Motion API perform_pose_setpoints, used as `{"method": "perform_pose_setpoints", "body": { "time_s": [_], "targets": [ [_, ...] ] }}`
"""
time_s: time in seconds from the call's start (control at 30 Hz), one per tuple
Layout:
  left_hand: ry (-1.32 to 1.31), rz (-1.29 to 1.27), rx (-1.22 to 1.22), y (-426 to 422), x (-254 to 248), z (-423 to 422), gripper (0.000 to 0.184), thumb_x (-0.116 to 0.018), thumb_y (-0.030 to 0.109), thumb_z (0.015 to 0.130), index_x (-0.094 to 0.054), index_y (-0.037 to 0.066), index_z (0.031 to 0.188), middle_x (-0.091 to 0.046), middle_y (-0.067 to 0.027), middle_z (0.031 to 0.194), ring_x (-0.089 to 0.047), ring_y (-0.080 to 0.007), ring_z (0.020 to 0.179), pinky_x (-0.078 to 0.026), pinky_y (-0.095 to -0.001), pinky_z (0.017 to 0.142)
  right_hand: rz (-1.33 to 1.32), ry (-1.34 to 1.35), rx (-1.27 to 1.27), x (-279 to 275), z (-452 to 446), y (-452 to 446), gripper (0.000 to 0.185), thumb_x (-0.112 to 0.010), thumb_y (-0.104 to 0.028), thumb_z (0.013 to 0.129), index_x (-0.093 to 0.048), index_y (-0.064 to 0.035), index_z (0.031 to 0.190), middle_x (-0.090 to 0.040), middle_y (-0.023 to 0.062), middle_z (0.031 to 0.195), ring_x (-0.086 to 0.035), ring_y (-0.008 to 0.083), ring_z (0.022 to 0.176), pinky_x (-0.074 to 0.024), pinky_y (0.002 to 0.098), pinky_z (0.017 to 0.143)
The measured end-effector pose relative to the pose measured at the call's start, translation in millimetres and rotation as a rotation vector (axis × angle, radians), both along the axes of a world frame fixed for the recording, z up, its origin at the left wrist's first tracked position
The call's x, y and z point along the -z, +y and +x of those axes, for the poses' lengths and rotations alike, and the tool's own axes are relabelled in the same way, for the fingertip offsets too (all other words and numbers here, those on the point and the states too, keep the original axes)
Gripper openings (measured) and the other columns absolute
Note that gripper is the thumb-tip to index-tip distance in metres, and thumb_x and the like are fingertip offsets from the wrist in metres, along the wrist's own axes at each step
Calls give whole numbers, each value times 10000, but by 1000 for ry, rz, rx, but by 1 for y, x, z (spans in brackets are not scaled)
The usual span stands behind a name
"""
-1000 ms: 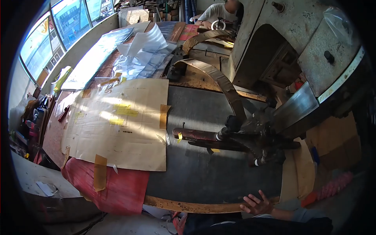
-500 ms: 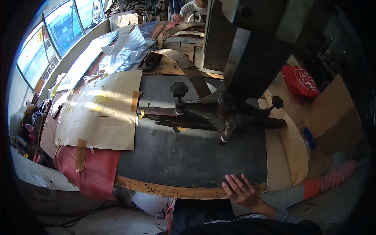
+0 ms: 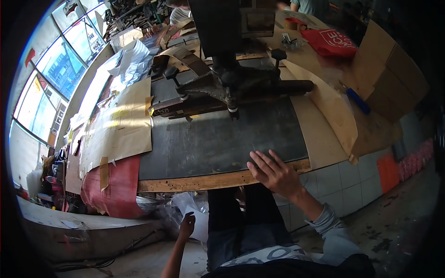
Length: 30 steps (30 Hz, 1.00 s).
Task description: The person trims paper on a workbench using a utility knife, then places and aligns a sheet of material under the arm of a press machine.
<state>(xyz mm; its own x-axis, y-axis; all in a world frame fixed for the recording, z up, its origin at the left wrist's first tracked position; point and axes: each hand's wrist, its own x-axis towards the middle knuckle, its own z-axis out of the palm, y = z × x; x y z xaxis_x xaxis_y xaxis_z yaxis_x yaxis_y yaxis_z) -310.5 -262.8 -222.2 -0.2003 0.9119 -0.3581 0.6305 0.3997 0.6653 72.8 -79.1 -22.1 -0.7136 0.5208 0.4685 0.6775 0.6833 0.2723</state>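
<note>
My right hand (image 3: 274,175) lies over the front edge of the workbench, fingers stretched on a dark flat mat (image 3: 199,160) and holding nothing. The mat's wooden edge strip (image 3: 222,180) passes beneath the palm. My left hand (image 3: 187,225) hangs low below the bench front, loosely open with nothing visible in it. It is near a white sheet (image 3: 198,223) and clear plastic under the bench. Beyond my right hand stands a black metal machine foot (image 3: 229,88) with dark knobs (image 3: 278,54), above the mat.
Tan cardboard (image 3: 125,123) and red sheeting (image 3: 118,185) cover the bench's left side. Brown paper (image 3: 333,116), a blue-handled tool (image 3: 358,101), a red bag (image 3: 329,42) and a cardboard box (image 3: 394,60) are at right. Other people (image 3: 315,7) are at the far side.
The view has shifted, showing more floor and my legs. My left hand has come into view low down. My right hand still rests at the bench's front edge.
</note>
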Motion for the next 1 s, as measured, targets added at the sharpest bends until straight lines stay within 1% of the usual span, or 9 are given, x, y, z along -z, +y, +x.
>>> {"method": "perform_pose_setpoints", "body": {
  "time_s": [0.07,0.17,0.3,0.43,0.6,0.67,0.77,0.87,1.0],
  "targets": [
    [-109,353,43,34,-31,40,220,-479,123,940,-563,8,1108,-628,-140,1062,-613,-241,1005,-471,-327,839,-3,98,78,1,-5,-7,307,-533,-232,883,-518,-112,1166,-522,73,1281,-508,203,1185,-435,372,1000],
    [-379,376,44,55,-58,98,279,-458,179,969,-538,-12,1156,-613,-119,1108,-578,-180,1037,-449,-280,866,12,203,188,12,-15,-14,335,-565,-172,848,-535,-78,1168,-550,84,1262,-522,210,1177,-434,371,995],
    [-894,126,28,50,-46,162,346,-440,249,977,-490,12,1224,-588,-117,1135,-583,-174,987,-468,-289,821,9,403,314,27,-29,-27,428,-563,-74,822,-504,-61,1246,-521,105,1294,-499,248,1206,-412,393,987],
    [-1112,-75,49,38,0,184,349,-438,230,966,-485,19,1239,-529,-109,1209,-546,-171,1071,-446,-308,891,13,666,230,56,-55,-78,422,-546,26,797,-518,-64,1208,-426,159,1363,-450,323,1237,-406,414,973],
    [-1505,-285,-147,40,30,177,390,-374,304,984,-437,64,1284,-507,-81,1201,-510,-184,1099,-427,-338,922,-839,832,55,176,-66,-132,389,-555,28,776,-525,-9,1161,-473,183,1266,-510,353,1140,-459,406,907],
    [-1482,-299,-148,48,63,176,355,-389,322,974,-454,93,1238,-516,-64,1133,-522,-179,1027,-442,-353,884,-1011,507,102,201,-58,-126,371,-576,-7,767,-532,1,1135,-503,183,1193,-556,362,1032,-479,419,856],
    [-1404,-284,-156,59,81,182,305,-438,313,954,-477,112,1180,-524,-52,1085,-529,-173,983,-467,-351,827,-954,312,206,216,-70,-116,363,-607,-70,790,-542,-46,1146,-558,183,1060,-600,336,933,-512,423,750],
    [-1397,-281,-117,57,72,182,323,-457,277,942,-465,97,1210,-525,-53,1090,-528,-171,980,-471,-349,813,-884,273,152,211,-67,-118,433,-589,-110,816,-491,-59,1235,-579,178,998,-612,348,870,-508,432,726],
    [-1353,-280,-96,52,52,178,381,-462,266,936,-430,69,1259,-524,-63,1108,-530,-177,986,-471,-355,819,-983,297,155,188,-67,-120,270,-599,-126,779,-583,3,1016,-544,157,1085,-591,338,916,-493,434,784]
  ]
}}
